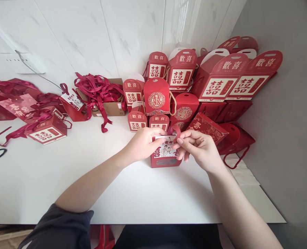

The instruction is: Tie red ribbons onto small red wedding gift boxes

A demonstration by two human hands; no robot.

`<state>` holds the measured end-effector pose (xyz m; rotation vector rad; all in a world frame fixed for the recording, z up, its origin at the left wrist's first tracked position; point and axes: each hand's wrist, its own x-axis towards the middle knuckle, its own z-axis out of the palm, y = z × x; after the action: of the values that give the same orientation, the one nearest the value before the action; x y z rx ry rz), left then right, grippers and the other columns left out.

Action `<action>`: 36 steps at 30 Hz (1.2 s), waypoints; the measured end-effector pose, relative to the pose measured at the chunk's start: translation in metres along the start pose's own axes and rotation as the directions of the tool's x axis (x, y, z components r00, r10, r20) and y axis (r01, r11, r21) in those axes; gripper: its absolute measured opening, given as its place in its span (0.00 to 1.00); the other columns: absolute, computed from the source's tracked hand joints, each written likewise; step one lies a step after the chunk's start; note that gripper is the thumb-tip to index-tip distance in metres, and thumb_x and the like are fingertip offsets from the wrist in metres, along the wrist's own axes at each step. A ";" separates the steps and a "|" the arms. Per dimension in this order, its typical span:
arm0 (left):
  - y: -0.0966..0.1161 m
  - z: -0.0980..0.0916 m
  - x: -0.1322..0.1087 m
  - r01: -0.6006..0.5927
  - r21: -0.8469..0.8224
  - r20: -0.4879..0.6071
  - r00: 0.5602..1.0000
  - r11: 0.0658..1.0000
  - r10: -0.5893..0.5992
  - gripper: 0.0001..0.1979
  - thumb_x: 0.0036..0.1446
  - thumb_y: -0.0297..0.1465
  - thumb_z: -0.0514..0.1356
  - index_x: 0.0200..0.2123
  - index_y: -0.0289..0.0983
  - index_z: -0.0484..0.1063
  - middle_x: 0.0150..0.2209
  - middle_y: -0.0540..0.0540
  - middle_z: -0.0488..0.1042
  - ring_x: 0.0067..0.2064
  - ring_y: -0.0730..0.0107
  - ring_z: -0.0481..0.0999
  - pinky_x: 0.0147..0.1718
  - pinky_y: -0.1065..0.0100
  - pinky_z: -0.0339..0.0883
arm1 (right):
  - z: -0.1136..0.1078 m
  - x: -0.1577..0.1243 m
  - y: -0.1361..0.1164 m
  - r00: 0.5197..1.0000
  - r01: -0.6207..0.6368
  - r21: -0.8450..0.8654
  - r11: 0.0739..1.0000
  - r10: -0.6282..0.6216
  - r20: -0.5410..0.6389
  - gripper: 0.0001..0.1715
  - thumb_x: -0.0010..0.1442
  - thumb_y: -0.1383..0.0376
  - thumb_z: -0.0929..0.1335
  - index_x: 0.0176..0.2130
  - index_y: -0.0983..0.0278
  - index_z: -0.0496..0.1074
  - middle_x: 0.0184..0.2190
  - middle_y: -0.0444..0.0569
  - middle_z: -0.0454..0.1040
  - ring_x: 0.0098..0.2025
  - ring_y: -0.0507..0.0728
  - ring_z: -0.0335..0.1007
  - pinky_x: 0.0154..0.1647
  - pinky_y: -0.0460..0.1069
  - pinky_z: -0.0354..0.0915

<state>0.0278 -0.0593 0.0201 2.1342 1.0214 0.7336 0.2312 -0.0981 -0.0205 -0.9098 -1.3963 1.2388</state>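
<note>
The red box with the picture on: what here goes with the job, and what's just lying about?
Part of the job, it seems:
red box, in the left hand
card on its front
ribbon, pinched by the right hand
ribbon pile, maybe

Just lying about, probably:
other boxes, untouched
black loop
grey cord on the wall
</note>
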 end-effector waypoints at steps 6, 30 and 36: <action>-0.001 0.001 0.000 -0.035 -0.007 0.010 0.999 0.999 0.035 0.11 0.61 0.29 0.57 0.42 0.36 0.78 0.41 0.45 0.80 0.43 0.64 0.79 0.44 0.66 0.71 | 0.010 0.003 0.011 0.996 0.008 -0.024 1.000 -0.010 -0.086 0.16 0.59 0.54 0.73 0.36 0.65 0.73 0.24 0.47 0.78 0.15 0.52 0.69 0.12 0.44 0.63; 0.001 0.001 0.000 -0.005 -0.011 -0.006 1.000 1.000 0.005 0.11 0.61 0.31 0.57 0.41 0.36 0.78 0.41 0.45 0.81 0.41 0.65 0.79 0.41 0.67 0.71 | 0.017 -0.003 0.016 0.910 0.221 -0.564 0.796 -0.376 -0.175 0.06 0.63 0.61 0.68 0.36 0.61 0.71 0.21 0.40 0.71 0.20 0.51 0.66 0.22 0.46 0.63; -0.001 0.008 0.000 -0.016 -0.072 -0.036 0.999 0.997 0.014 0.09 0.59 0.32 0.60 0.35 0.35 0.78 0.36 0.47 0.81 0.38 0.67 0.78 0.40 0.68 0.70 | 0.020 0.002 0.019 0.753 0.311 -0.795 0.520 -0.645 -0.127 0.03 0.62 0.66 0.68 0.34 0.60 0.70 0.26 0.44 0.68 0.29 0.55 0.65 0.32 0.50 0.64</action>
<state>0.0329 -0.0612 0.0148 2.0754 0.9833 0.8068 0.2096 -0.0972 -0.0378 -1.1064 -1.6526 -0.0451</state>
